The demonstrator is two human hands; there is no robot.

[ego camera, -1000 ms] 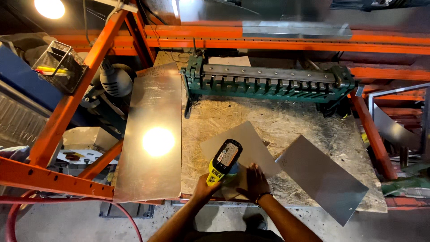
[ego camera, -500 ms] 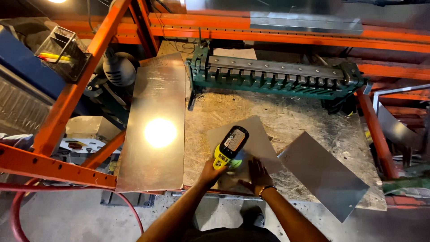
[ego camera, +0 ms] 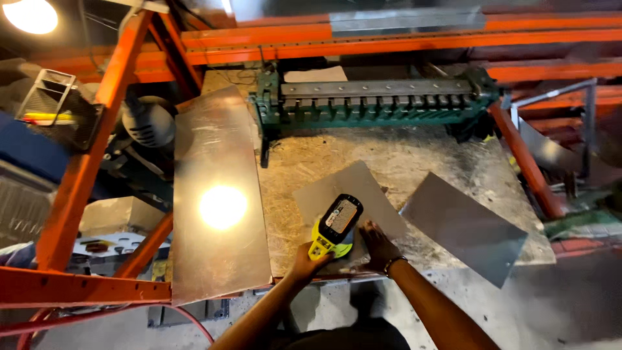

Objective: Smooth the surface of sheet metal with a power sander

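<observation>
My left hand (ego camera: 306, 260) grips the handle of a yellow and black power tool (ego camera: 336, 224), which rests over a small grey metal sheet (ego camera: 346, 189) lying on the chipboard workbench (ego camera: 414, 150). My right hand (ego camera: 376, 245) lies flat with its fingers spread on the near end of that same sheet, right beside the tool. A band is on my right wrist.
A second grey sheet (ego camera: 465, 224) overhangs the bench's right front corner. A long shiny sheet (ego camera: 217, 194) lies along the left side. A green metal bending machine (ego camera: 376, 104) spans the back. Orange rack beams (ego camera: 97, 136) stand at left and behind; a lamp glows top left.
The view has shifted slightly. Both hands stay on the tool and the small sheet, with no clear movement of either.
</observation>
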